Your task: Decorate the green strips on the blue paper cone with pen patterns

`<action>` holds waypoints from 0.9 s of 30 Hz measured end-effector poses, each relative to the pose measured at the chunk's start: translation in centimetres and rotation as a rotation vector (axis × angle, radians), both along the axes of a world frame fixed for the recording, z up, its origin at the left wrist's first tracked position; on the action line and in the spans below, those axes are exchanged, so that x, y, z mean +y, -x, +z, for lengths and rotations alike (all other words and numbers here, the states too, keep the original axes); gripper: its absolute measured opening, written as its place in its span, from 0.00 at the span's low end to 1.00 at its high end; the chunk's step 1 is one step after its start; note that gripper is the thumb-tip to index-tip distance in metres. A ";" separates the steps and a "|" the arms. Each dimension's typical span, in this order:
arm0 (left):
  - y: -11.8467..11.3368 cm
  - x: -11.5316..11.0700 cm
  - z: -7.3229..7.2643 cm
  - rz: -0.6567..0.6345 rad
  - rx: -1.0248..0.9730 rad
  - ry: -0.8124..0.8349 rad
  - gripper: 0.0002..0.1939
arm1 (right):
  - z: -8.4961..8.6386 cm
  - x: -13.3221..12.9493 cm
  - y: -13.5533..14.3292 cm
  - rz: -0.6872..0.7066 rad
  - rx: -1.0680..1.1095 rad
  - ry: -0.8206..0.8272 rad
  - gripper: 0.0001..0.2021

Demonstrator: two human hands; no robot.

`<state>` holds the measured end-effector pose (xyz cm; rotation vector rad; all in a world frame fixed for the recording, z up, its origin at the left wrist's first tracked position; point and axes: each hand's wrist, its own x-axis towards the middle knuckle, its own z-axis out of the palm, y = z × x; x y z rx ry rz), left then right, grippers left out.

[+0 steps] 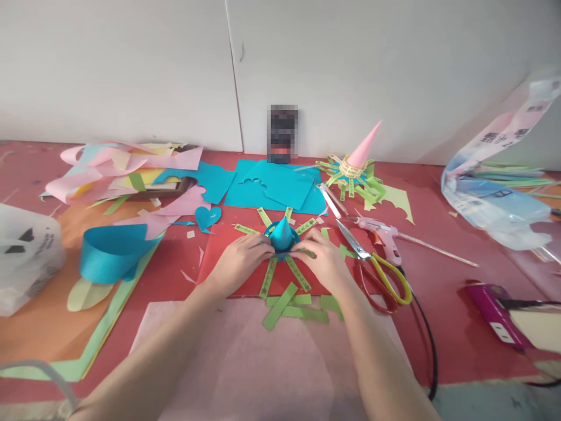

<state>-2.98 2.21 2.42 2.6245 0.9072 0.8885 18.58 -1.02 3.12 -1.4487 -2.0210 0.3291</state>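
Note:
A blue paper cone (281, 235) on a round blue base stands in the middle, with patterned green paper strips (299, 275) spreading out from it like rays. My left hand (243, 257) pinches the near left edge of its base. From the other side, my right hand (323, 254) closes its fingers on the near right edge, beside a green strip. The fingertips of both hands are partly hidden. Beneath the cone lies a red sheet (228, 275), and loose plain green strips (280, 305) are scattered just in front.
Scissors (390, 278) and a pink glue gun (380, 228) lie to the right. Behind them stands a finished-looking pink cone piece (364, 149). A blue paper band (107, 254) and paper scraps (127, 164) occupy the left. A purple power strip (497, 313) sits far right.

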 end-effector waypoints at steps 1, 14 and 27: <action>0.0 -0.1 0.2 0.023 -0.018 0.003 0.09 | -0.1 0.1 0.0 -0.005 0.020 -0.004 0.07; 0.4 0.1 0.8 0.371 -0.238 0.141 0.13 | -0.1 0.2 0.7 -0.016 0.057 -0.002 0.11; -0.9 0.2 -0.2 0.134 0.077 0.196 0.30 | -0.3 0.1 0.9 0.007 0.020 -0.019 0.07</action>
